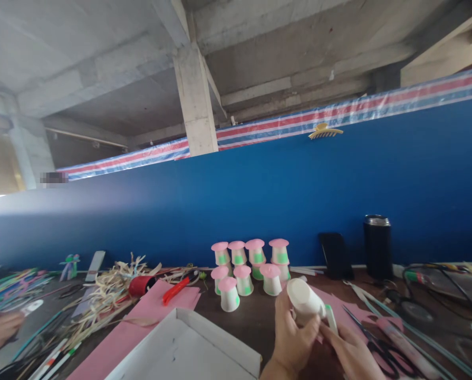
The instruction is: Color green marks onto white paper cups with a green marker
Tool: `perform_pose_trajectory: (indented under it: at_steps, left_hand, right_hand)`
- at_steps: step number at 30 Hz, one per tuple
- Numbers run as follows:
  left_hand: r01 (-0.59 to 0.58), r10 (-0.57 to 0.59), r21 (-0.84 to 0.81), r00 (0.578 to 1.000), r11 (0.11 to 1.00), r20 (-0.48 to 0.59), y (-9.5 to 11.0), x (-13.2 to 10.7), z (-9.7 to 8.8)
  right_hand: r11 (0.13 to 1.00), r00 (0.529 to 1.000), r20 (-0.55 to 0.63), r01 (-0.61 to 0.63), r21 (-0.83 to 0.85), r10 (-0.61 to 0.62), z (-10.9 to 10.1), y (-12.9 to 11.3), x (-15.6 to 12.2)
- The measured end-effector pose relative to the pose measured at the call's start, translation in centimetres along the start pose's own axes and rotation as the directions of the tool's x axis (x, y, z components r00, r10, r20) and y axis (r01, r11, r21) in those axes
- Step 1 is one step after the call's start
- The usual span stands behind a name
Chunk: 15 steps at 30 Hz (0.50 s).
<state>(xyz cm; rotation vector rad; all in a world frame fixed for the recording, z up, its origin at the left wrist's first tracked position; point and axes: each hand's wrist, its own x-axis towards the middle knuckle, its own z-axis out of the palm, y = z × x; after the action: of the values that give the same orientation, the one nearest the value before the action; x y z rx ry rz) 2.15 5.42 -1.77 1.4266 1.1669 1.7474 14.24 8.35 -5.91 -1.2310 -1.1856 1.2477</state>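
Note:
My left hand [293, 338] is wrapped round a white paper cup [305, 298], tilted with its closed base toward the upper left. Close against the cup's right side, my right hand [348, 351] pinches a white stick with a green end, which looks like a marker [330, 318]. Whether its tip touches the cup is hidden. Beyond my hands stand several white cups with green patches and pink paper tops; one cup [230, 300] is at the front, and some at the back are stacked in twos.
A white box lid [188, 348] and pink paper [121, 338] lie front left. Black scissors [382, 351] rest right of my hands. A dark flask [377, 248] and phone [336, 256] stand by the blue partition [259, 195]. Another person's hand [0, 330] shows far left.

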Motion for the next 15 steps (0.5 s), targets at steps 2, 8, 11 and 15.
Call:
perform_pose_trajectory:
  at_steps: [2,8,11,15]
  left_hand:
    - [-0.067,0.072,0.063,0.994,0.996,-0.082,-0.2,0.4,-0.3]
    - [-0.009,0.204,0.513,0.924,0.858,-0.325,-2.4,2.2,-3.3]
    - [0.083,0.222,0.700,0.916,0.710,-0.334,-3.6,2.8,-4.6]
    - [0.241,0.162,0.785,0.904,0.571,-0.395,-4.3,2.9,-5.1]
  right_hand:
    - [0.999,1.000,-0.008,0.027,-0.045,-0.028,0.1,-0.3,-0.1]
    - [0.998,0.994,-0.096,-0.039,0.054,0.044,-0.2,-1.5,-0.7]
    - [0.996,0.996,-0.071,-0.047,0.077,0.053,-0.1,-1.2,-0.7]
    - [0.997,0.998,-0.047,-0.039,0.063,0.042,0.2,-0.9,-0.7]
